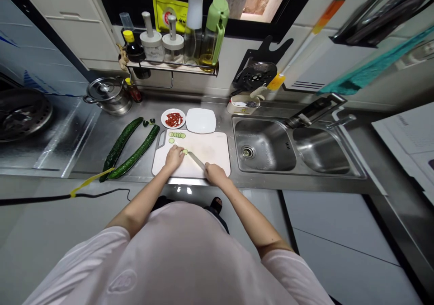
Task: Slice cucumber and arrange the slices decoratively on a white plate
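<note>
My right hand (215,174) is wrapped round the handle of a knife (196,161), whose blade points left across the white cutting board (210,149). At the blade's tip is a small pale green cucumber slice (185,151), and the fingertips of my left hand (174,157) are closed at its left side. Several cucumber slices (177,135) lie overlapping in a row near the board's top left corner. A single slice sits just below that row. Whether the slice at the fingers touches the blade is too small to tell.
Left of the board lie two long cucumbers (124,140) with cut-off ends above. Behind it are a plate of chopped red pieces (174,119) and a white plate (200,120). A steel pot (110,97) stands back left; a double sink (267,149) is right.
</note>
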`<action>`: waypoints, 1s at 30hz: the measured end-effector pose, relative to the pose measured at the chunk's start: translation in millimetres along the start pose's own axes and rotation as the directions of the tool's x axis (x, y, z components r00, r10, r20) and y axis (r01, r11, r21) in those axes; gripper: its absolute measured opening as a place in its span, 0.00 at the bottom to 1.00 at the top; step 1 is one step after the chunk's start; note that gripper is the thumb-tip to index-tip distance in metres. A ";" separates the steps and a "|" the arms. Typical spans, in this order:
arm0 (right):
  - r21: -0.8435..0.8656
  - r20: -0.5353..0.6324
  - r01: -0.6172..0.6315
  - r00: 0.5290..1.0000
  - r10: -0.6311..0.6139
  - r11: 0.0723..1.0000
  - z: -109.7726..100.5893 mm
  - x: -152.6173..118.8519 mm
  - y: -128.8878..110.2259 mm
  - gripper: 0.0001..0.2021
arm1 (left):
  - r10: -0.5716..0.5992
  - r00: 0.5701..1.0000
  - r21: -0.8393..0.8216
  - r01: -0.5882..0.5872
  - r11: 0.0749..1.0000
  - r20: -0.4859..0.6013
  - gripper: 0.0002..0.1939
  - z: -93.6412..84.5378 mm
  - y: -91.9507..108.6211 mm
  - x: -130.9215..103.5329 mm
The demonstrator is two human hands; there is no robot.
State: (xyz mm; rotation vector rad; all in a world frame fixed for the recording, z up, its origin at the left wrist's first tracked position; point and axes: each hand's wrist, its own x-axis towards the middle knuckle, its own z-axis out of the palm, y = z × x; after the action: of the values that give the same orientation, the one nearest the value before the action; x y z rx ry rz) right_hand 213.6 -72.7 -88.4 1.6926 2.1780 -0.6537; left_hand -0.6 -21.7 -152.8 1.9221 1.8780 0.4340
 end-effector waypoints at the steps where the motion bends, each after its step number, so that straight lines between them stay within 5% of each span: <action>1: 0.019 -0.015 -0.033 0.999 0.033 0.999 -0.2 -1.2 0.8 0.12 | -0.007 1.000 0.008 0.007 1.000 0.003 0.16 -0.3 1.1 -0.2; 7: 0.130 -0.060 -0.182 0.980 0.191 0.975 1.3 0.4 7.3 0.14 | -0.063 0.998 -0.027 0.063 0.998 -0.007 0.11 -0.1 3.1 6.8; 16: 0.146 -0.098 -0.226 0.965 0.242 0.963 2.4 6.9 14.8 0.13 | -0.189 0.979 -0.180 0.200 0.963 0.077 0.05 -3.2 3.1 16.6; 22: 0.131 -0.090 -0.230 0.966 0.242 0.964 2.8 8.7 15.3 0.14 | -0.163 0.987 -0.174 0.161 0.972 0.004 0.05 -10.2 -3.9 22.1; 30: 0.124 -0.094 -0.234 0.964 0.247 0.964 7.5 12.9 17.3 0.14 | -0.316 0.940 -0.128 0.300 0.945 -0.126 0.11 -30.3 -24.2 36.3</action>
State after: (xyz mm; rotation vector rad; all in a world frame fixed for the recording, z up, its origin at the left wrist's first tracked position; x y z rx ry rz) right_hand 226.7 -62.5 -104.1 2.0554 1.9908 -0.6400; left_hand -35.2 16.9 -141.0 1.5264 2.1566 0.5739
